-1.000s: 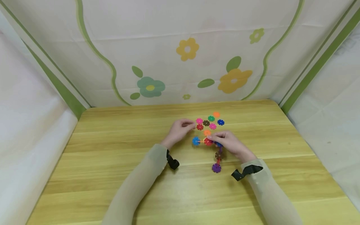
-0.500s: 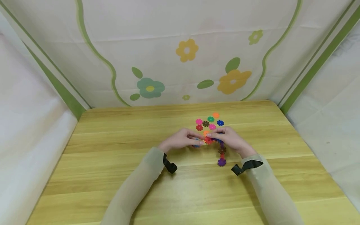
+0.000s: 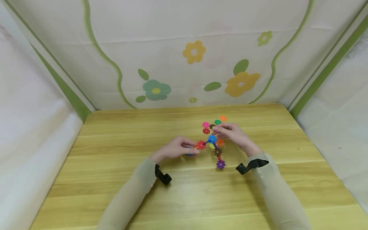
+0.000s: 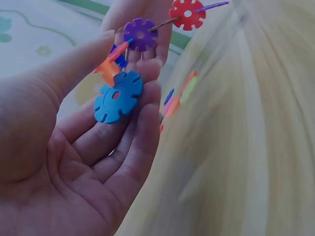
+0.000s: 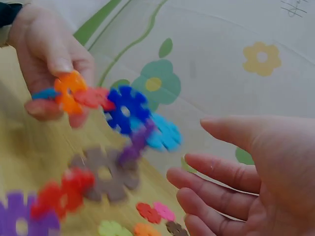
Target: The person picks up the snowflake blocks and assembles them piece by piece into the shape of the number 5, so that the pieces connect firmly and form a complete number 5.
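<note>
My left hand (image 3: pixel 175 147) holds a chain of interlocking snowflake discs (image 3: pixel 201 145), pinching it near its left end. In the right wrist view, the thumb is on an orange disc (image 5: pixel 70 92). A light-blue end disc (image 4: pixel 118 98) lies against the fingers in the left wrist view. From there the chain runs through red and blue discs, then bends down past a brown disc (image 5: pixel 106 173) to a purple disc (image 3: pixel 220 164). My right hand (image 3: pixel 234 134) is apart from the chain, fingers relaxed, with nothing between thumb and fingers in the right wrist view.
Loose discs lie on the wooden table (image 3: pixel 129 191) behind the chain, among them pink (image 3: pixel 205 125), red (image 3: pixel 206 131), green (image 3: pixel 217 122) and orange (image 3: pixel 223 118) ones. My right hand hides some of them. A flowered white cloth (image 3: pixel 172 70) hangs behind the table.
My left hand came from beside the loose discs to the chain, took hold of its left end and drew it leftward. My right hand let go of the chain and moved slightly back.
</note>
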Demonstrator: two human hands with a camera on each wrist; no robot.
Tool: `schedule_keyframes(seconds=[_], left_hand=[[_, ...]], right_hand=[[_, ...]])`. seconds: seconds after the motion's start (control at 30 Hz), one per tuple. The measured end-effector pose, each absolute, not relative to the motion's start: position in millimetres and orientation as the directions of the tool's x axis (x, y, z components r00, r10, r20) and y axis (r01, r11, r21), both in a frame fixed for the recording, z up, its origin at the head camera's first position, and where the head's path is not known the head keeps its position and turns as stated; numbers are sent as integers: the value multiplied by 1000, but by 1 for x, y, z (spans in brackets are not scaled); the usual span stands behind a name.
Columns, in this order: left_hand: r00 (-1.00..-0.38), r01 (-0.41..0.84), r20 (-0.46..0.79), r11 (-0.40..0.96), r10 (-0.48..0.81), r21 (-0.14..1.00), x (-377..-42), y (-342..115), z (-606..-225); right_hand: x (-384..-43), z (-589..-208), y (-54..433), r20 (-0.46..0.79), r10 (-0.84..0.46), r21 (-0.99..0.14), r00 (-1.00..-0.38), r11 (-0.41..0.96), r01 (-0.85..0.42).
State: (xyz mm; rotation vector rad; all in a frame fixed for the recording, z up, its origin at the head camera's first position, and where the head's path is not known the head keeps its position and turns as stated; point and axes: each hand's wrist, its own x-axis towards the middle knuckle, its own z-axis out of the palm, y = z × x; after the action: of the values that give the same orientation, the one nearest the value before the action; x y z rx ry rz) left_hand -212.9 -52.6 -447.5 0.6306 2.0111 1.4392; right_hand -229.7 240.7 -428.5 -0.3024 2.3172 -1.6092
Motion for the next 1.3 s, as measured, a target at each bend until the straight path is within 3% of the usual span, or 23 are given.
schedule_keyframes(seconds=[0.2,0.5,0.97,1.3], left_hand=[[-805,-48,-223,315,550,948,-206,-82,-451],[-901,-208,-242,130,362,969,-208,-94,-462],[-897,-234,-251,92,363,968,-203,-89,-467],[-881,-230,-260,122,394,965,-201,-89,-464]], right_hand=[[-228,-435,263,-154,-250,-882,-956,472,18],[-222,-455,270,-112,-226,-743,-968,666,-69],[-218,-459,261,-84,-227,-690,-970,715,-107],[-218,-459,259,-109,-239,-732,-965,676,-85]])
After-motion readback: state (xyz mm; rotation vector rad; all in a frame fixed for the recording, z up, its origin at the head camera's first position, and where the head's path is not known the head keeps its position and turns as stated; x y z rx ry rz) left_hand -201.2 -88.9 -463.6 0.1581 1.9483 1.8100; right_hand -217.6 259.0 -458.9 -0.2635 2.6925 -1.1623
